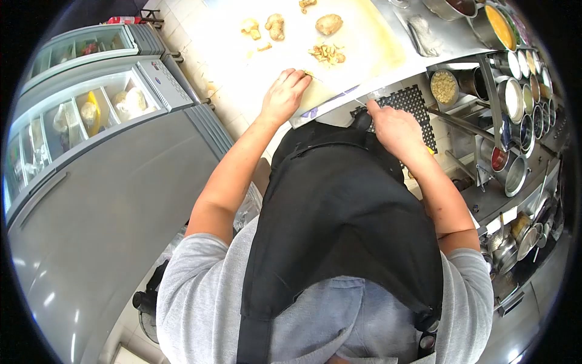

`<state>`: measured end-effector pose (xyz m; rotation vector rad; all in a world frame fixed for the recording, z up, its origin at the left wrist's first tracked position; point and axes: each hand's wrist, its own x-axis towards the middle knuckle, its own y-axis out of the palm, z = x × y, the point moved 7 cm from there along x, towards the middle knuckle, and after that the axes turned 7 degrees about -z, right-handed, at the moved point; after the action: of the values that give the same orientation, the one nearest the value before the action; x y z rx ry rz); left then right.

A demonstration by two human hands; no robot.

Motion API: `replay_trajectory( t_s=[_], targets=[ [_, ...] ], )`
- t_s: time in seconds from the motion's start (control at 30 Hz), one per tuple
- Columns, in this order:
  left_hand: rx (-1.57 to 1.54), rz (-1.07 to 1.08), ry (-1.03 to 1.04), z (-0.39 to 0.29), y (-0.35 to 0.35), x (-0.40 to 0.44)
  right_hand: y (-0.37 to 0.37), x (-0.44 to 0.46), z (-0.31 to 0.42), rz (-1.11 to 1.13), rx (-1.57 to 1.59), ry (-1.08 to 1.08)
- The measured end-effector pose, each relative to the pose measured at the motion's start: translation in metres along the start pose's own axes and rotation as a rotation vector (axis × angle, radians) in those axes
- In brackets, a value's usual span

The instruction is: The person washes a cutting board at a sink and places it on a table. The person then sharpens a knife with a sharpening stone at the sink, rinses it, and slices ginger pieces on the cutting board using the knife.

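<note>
My left hand (284, 98) rests at the near edge of the white cutting board (370, 42), fingers bent and pressed together on a small piece of ginger (308, 73), mostly covered by the fingertips. My right hand (397, 128) is closed round the handle of a knife (363, 101). Its thin blade points left toward the ginger and is hard to make out against the bright board. Beyond the hands lie a heap of ginger peelings (327, 54), a round brown knob of ginger (329, 24), a longer ginger root (275, 28) and a paler, peeled-looking piece (250, 27).
A crumpled cloth (424, 36) lies on the steel counter right of the board. Pots and metal containers (514, 100) crowd the right side, one holding pale chopped food (444, 87). Grey chest freezers (115, 176) with glass tops stand on the left. A black perforated mat (412, 106) lies below.
</note>
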<state>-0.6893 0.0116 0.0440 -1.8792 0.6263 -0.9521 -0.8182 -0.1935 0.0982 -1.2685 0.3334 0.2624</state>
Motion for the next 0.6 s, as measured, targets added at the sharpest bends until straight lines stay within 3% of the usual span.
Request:
replay_trajectory(
  t_s=[0.33,0.5,0.6],
  targets=[
    [-0.034,-0.035,-0.036,-0.001,0.003,0.003,-0.021,0.010,0.000,0.108,-0.102,-0.017],
    [0.001,-0.056,-0.018,-0.001,0.007,0.000,0.056,0.049,-0.010,0.010,0.005,-0.092],
    [-0.056,-0.091,-0.026,0.004,0.004,-0.005,0.047,0.063,-0.016,0.035,0.058,-0.108]
  ],
)
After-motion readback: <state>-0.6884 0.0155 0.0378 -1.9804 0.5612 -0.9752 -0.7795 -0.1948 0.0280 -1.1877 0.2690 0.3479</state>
